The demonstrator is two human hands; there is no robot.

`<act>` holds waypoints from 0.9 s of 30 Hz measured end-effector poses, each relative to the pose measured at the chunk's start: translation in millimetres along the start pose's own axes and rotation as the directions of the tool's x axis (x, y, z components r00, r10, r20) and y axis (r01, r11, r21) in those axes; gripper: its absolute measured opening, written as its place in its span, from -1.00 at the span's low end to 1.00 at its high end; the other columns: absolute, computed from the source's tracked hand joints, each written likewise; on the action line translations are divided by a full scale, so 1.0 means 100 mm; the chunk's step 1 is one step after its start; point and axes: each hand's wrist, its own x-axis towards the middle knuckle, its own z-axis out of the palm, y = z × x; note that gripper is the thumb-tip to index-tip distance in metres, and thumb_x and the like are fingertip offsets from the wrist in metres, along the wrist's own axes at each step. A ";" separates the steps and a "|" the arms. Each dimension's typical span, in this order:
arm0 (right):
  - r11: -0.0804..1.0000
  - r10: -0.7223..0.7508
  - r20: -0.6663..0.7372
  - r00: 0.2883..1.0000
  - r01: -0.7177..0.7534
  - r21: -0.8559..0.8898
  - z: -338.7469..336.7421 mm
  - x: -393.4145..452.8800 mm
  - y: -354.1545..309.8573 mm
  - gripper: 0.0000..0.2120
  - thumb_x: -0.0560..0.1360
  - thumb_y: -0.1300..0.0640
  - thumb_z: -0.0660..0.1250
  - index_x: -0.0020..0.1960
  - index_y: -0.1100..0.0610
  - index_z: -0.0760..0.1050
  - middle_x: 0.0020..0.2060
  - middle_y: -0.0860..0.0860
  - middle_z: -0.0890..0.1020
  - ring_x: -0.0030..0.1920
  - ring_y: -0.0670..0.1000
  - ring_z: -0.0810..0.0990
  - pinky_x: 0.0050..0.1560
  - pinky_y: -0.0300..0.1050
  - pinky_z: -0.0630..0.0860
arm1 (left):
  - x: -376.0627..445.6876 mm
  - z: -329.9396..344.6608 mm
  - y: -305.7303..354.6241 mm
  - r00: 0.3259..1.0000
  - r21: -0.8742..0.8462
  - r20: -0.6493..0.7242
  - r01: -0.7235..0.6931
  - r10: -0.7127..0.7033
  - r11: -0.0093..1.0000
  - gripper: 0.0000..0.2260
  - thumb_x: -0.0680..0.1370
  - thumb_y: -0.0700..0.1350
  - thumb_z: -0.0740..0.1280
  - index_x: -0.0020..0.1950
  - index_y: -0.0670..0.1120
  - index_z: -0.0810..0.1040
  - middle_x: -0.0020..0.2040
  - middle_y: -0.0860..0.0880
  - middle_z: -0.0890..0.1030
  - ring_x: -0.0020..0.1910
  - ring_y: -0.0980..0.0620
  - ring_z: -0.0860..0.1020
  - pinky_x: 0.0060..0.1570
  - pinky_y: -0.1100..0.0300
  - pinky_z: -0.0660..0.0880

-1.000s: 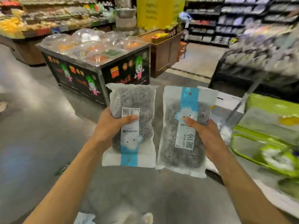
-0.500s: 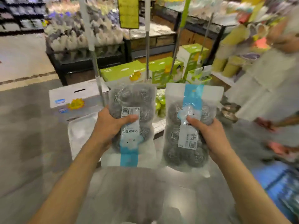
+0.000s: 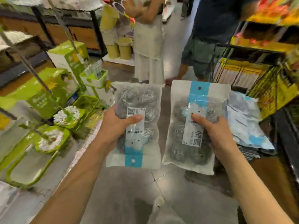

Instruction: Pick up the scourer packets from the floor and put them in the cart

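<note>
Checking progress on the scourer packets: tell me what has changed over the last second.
The view has swung round: the covered display stand is gone, and green boxes, two people and a pile of packets on the right now show. Nothing was taken or let go. The left hand still grips the upside-down packet, the right hand the upright packet, side by side.

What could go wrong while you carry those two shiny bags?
The left hand and right hand each grip one scourer packet, so neither is free. Two people stand close ahead in the aisle; walking on might bump them. No cart shows yet.
</note>
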 end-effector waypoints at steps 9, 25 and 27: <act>0.998 0.002 -0.234 0.972 0.011 0.054 -1.09 1.20 -0.12 -0.65 0.49 0.19 0.52 0.25 0.07 0.61 0.04 0.03 0.77 0.04 0.09 0.77 0.06 0.07 0.67 | 1.49 1.57 0.25 0.975 0.058 0.221 0.020 -0.032 0.998 -0.61 0.32 -0.24 0.61 0.11 -0.11 0.66 -0.04 -0.03 0.77 -0.05 -0.03 0.74 0.02 -0.06 0.67; 0.996 0.069 -0.641 0.764 -0.090 -0.001 -2.01 3.25 -0.19 -0.48 0.39 0.03 0.58 0.33 0.01 0.58 0.10 0.02 0.76 0.09 0.12 0.75 0.22 0.28 0.61 | 4.43 3.95 0.35 0.759 0.159 0.638 0.033 -0.128 0.987 -0.61 0.35 -0.28 0.62 0.13 -0.13 0.64 -0.06 -0.03 0.77 -0.05 -0.02 0.74 -0.09 0.06 0.67; 0.992 0.078 -0.693 0.717 -0.122 -0.014 -2.22 3.34 -0.19 -0.52 0.42 0.05 0.58 0.31 0.00 0.58 0.09 0.00 0.76 0.08 0.10 0.75 0.21 0.28 0.62 | 4.63 4.31 0.36 0.710 0.177 0.691 0.021 -0.139 0.984 -0.66 0.35 -0.28 0.62 0.06 -0.06 0.65 -0.10 0.04 0.77 -0.11 0.08 0.74 -0.13 0.14 0.64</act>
